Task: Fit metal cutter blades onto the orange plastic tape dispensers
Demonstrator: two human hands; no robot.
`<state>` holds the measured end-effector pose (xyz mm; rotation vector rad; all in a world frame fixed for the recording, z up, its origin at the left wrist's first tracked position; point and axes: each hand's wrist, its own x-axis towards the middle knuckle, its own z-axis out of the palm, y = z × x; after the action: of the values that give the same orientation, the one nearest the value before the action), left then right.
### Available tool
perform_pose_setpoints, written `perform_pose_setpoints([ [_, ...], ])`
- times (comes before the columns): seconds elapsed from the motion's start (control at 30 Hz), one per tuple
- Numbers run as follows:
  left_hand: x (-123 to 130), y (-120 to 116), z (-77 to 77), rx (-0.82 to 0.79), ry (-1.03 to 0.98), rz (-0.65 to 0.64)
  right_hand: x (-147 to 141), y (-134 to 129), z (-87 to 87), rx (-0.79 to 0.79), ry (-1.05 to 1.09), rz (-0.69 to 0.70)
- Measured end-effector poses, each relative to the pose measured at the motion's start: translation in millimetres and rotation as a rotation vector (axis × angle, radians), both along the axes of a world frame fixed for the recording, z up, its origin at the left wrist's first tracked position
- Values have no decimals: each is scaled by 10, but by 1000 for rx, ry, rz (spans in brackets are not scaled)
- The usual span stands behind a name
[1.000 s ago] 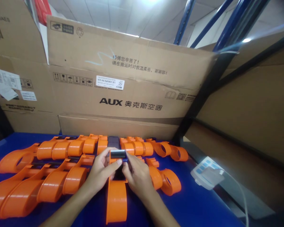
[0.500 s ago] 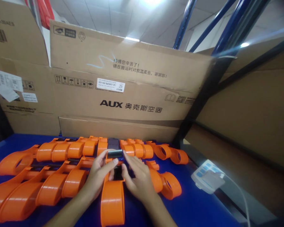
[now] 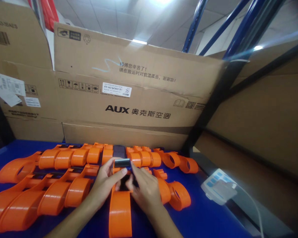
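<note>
Your blue table (image 3: 201, 218) runs in front of the carton (image 3: 141, 89), a creased, matte brown cardboard wall printed AUX. Above the carton show a pale panelled ceiling (image 3: 129, 16) and glossy blue posts (image 3: 195, 26). Before the carton's middle, your left hand (image 3: 106, 181) grips the holder (image 3: 120, 213), smooth orange plastic with a broad rounded loop and a dark strip on top; your right hand (image 3: 146, 186) has bent fingers against its side, though you cannot tell whether they grip. Similar shiny loops (image 3: 56, 196) line up nearer you than the carton.
</note>
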<state>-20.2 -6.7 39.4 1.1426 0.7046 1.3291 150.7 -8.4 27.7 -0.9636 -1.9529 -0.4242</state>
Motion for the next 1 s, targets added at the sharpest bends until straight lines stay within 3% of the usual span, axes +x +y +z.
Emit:
perform_pose_setpoints([
  [0.43,-24,31,-71,17,36,2,-17,24,-92,86,9,54],
  [0.7,-84,19,37,52,47,8,27,-5,64,44,30,153],
  [1.0,-34,-28,-2,110,86,9,52,-61,97,-78,151,155],
])
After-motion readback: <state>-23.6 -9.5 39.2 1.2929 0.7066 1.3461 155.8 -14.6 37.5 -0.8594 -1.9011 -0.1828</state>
